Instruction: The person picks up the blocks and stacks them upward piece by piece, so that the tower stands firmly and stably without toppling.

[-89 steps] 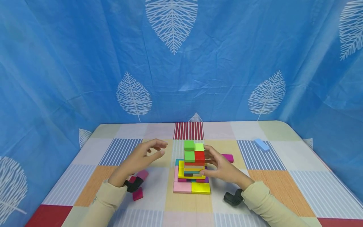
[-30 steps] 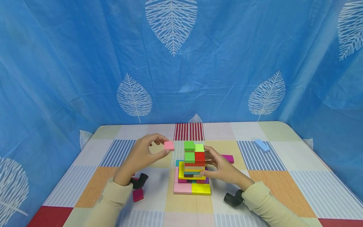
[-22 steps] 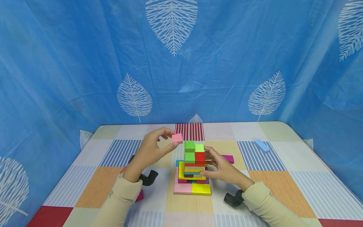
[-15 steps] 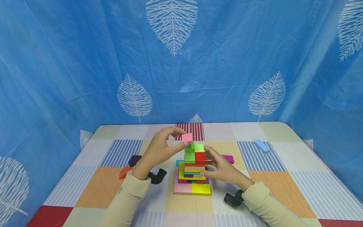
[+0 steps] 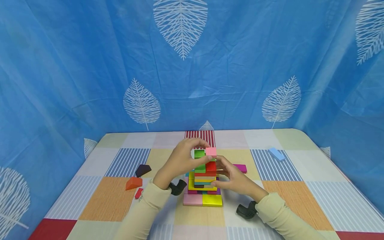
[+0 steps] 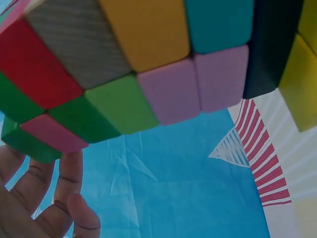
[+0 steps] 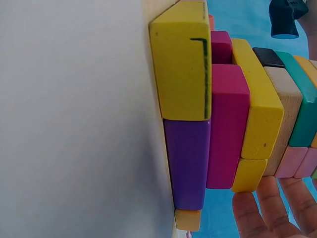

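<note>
A tower of coloured wooden blocks [image 5: 205, 183] stands in the middle of the table, on wider lower layers of pink, yellow and purple blocks. My left hand [image 5: 183, 160] reaches in from the left and pinches a pink block [image 5: 211, 152] between thumb and fingers. This block is at the tower's top right, beside a green block [image 5: 199, 153]; whether it rests there fully is hard to tell. Around the tower's right side curls my right hand [image 5: 235, 178], thumb in front and fingers behind. In the right wrist view its fingers [image 7: 272, 213] lie against the stacked blocks [image 7: 262, 114].
Left of the tower lie a black block [image 5: 143, 170], an orange block [image 5: 134, 183] and a small red piece [image 5: 139, 193]. A magenta block [image 5: 240, 168] lies behind the right hand. Further right is a light blue block [image 5: 276, 154]. Blue leaf-patterned cloth [image 5: 180, 100] surrounds the table.
My left hand, holding nothing three seconds ago, has picked up the pink block and carried it right to the tower's top. Black and orange blocks have come into view. The right hand has stayed.
</note>
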A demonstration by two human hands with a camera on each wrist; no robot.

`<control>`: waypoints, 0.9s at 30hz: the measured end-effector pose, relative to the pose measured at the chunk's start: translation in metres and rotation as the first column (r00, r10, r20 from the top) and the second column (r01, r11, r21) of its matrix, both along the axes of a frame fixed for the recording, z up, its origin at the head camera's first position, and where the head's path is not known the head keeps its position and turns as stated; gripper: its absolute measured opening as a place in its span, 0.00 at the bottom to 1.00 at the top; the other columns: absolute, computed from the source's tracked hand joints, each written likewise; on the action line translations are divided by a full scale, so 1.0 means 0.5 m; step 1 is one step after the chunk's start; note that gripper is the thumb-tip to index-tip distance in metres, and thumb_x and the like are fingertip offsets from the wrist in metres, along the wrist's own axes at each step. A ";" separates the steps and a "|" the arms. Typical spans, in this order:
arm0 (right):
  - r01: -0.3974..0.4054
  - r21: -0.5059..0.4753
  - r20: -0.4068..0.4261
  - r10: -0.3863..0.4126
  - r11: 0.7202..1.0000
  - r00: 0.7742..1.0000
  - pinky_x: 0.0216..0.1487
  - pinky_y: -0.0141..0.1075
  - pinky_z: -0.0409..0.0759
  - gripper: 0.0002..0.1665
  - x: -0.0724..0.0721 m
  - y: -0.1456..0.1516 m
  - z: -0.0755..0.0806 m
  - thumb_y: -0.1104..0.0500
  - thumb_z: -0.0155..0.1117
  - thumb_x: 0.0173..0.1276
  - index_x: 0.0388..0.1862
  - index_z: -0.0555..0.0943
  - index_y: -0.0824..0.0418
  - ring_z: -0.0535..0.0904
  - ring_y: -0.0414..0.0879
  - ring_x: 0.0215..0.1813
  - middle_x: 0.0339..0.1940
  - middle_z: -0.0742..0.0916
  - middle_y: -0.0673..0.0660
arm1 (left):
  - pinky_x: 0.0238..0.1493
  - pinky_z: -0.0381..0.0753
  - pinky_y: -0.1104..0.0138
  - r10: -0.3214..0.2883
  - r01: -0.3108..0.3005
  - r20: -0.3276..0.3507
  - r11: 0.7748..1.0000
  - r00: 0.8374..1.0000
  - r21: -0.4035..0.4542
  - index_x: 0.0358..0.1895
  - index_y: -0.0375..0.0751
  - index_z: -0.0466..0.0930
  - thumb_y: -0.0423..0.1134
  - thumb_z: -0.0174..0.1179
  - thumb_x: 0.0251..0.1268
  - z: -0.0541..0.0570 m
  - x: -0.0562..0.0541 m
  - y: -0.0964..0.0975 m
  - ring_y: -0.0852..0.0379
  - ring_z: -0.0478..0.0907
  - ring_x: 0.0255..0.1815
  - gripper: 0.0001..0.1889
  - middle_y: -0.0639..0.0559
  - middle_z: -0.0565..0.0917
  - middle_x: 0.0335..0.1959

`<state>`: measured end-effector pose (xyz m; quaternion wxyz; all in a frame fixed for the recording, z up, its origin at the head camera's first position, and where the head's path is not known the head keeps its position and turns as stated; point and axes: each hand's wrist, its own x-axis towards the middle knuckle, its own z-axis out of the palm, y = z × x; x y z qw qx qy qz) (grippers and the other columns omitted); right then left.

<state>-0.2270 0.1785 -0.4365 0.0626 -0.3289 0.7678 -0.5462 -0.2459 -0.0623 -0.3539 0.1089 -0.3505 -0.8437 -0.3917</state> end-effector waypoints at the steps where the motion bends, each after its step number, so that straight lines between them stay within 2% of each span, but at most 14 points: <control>1: 0.001 0.001 -0.001 -0.001 1.000 1.000 0.71 0.58 0.77 0.46 0.000 0.000 0.000 0.63 0.74 0.75 0.82 0.59 0.69 0.77 0.68 0.70 0.70 0.79 0.69 | 0.64 0.80 0.47 0.004 -0.004 0.000 1.000 1.000 -0.006 0.54 0.41 0.88 0.41 0.75 0.69 -0.001 -0.001 0.001 0.48 0.82 0.58 0.15 0.50 0.89 0.52; 9: 0.010 0.005 0.021 -0.010 1.000 1.000 0.71 0.44 0.79 0.47 0.002 -0.004 0.001 0.63 0.74 0.74 0.84 0.59 0.67 0.78 0.67 0.70 0.71 0.79 0.68 | 0.60 0.82 0.50 0.041 -0.042 -0.018 0.998 0.999 -0.056 0.54 0.41 0.88 0.43 0.74 0.69 -0.013 -0.002 0.001 0.49 0.83 0.54 0.16 0.50 0.90 0.51; 16: 0.006 -0.004 0.022 -0.006 1.000 1.000 0.72 0.58 0.76 0.48 0.001 -0.006 0.003 0.63 0.75 0.74 0.84 0.59 0.67 0.78 0.67 0.70 0.70 0.79 0.68 | 0.58 0.82 0.52 0.052 -0.055 -0.042 0.996 0.998 -0.076 0.55 0.41 0.88 0.44 0.74 0.69 -0.018 -0.002 -0.002 0.51 0.81 0.51 0.17 0.51 0.89 0.50; 19: 0.006 -0.006 0.020 -0.006 1.000 1.000 0.72 0.57 0.76 0.48 0.001 -0.006 0.003 0.63 0.75 0.74 0.84 0.58 0.67 0.78 0.67 0.70 0.70 0.79 0.67 | 0.59 0.82 0.52 0.056 -0.058 -0.035 0.995 0.998 -0.080 0.57 0.41 0.87 0.44 0.75 0.68 -0.015 0.002 -0.006 0.51 0.81 0.52 0.18 0.51 0.89 0.51; 23: 0.008 -0.011 0.019 -0.008 1.000 1.000 0.72 0.47 0.78 0.49 0.001 -0.006 0.004 0.63 0.75 0.74 0.85 0.58 0.67 0.77 0.67 0.71 0.70 0.79 0.67 | 0.61 0.82 0.49 0.060 -0.061 -0.009 0.996 0.998 -0.072 0.62 0.41 0.85 0.46 0.74 0.69 -0.007 0.013 -0.022 0.49 0.82 0.56 0.23 0.49 0.88 0.55; 27: 0.016 -0.015 0.022 -0.016 1.000 1.000 0.70 0.35 0.78 0.48 0.001 -0.005 0.004 0.63 0.75 0.73 0.84 0.59 0.67 0.77 0.67 0.70 0.70 0.79 0.68 | 0.64 0.81 0.44 0.076 -0.075 0.039 0.997 0.996 -0.030 0.69 0.38 0.80 0.46 0.66 0.78 -0.002 0.019 -0.059 0.44 0.81 0.60 0.24 0.45 0.86 0.60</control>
